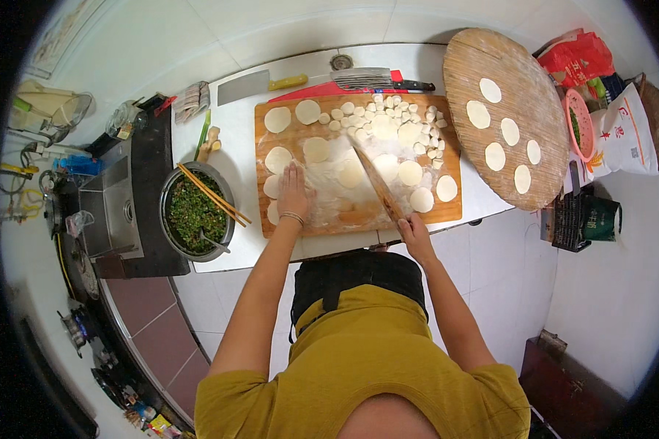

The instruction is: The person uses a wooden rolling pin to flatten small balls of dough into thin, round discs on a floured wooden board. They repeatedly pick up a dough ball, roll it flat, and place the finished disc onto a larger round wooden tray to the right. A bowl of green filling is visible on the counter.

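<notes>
In the centre of the frame, the left hand lies flat, fingers straight and close together, on a floury rectangular wooden board, beside pale, flat dough rounds. Right of centre, the right hand is clamped around the lower end of a long, tapered brown wooden stick, slanting toward the upper left across the board. Small whitish dough lumps cluster at upper centre; a round metal bowl of chopped green filling stands at left.

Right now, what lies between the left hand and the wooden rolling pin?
Between the left hand and rolling pin, the head view shows floury wooden cutting board with a round dough wrapper nearer the pin.
</notes>
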{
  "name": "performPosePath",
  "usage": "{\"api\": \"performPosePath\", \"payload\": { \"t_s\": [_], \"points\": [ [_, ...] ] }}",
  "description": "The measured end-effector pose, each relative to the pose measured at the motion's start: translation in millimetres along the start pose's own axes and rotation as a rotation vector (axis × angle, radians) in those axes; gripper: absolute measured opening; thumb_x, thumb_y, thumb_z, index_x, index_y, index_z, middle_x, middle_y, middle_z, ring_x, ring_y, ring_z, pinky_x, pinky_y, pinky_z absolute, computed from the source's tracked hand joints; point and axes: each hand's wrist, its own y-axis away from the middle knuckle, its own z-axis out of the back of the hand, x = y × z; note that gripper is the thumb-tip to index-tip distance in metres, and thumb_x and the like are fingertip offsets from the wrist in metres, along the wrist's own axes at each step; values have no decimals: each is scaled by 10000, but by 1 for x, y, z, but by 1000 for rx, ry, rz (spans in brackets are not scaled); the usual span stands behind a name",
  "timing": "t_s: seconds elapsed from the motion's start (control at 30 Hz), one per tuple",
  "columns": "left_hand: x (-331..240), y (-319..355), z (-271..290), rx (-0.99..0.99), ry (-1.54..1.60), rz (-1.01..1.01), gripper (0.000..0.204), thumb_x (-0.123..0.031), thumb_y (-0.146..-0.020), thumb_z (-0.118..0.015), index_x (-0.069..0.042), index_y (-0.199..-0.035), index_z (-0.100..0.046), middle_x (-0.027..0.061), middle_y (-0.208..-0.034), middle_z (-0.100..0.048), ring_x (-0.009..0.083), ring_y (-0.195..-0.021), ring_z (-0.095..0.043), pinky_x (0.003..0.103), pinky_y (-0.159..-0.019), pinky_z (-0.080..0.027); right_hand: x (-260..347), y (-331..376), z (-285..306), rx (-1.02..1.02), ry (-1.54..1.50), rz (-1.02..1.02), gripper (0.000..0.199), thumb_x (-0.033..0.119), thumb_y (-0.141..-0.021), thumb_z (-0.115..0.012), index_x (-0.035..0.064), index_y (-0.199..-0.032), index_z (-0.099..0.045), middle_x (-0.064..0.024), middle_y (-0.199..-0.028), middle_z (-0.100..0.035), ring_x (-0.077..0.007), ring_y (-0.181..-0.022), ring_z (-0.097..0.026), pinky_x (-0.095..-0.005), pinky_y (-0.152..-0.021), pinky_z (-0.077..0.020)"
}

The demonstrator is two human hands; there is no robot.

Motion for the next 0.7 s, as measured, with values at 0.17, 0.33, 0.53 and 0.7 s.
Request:
{"api": "performPosePath", "payload": {
  "t_s": [0.17,0.33,0.53,0.7],
  "points": [
    [-47,29,5,172,67,-14,803,-447,-873,-479,-7,-1463,-158,160,-1538,-135,316,-1418,-128,441,-1154,-125,-14,0,-3,-35,24,87,238,237,-956,-487,0,-951,-514,-89,-765,-530,-169,-683,-509,-310,-621,-428],
    [-59,45,-18,-141,248,-77,634,-298,-856,-532,-26,-1393,-331,186,-1452,-311,367,-1348,-273,452,-1097,-245,-12,-2,6,3,24,42,247,249,-955,-496,4,-969,-521,-81,-757,-535,-168,-688,-513,-310,-625,-435],
    [-56,23,0,-132,343,198,320,-118,-776,-600,-56,-1087,-562,161,-1180,-545,364,-1097,-508,444,-874,-440,1,3,18,-29,-8,2,333,316,-942,-507,-13,-964,-547,-163,-834,-574,-263,-805,-557,-363,-735,-441],
    [-55,-6,-3,57,580,582,231,-111,-712,-642,-63,-932,-592,169,-941,-616,349,-894,-590,433,-796,-478,-20,6,19,-23,-106,4,292,274,-938,-517,-14,-975,-543,-158,-847,-577,-257,-803,-558,-360,-740,-443]
  ]
}}
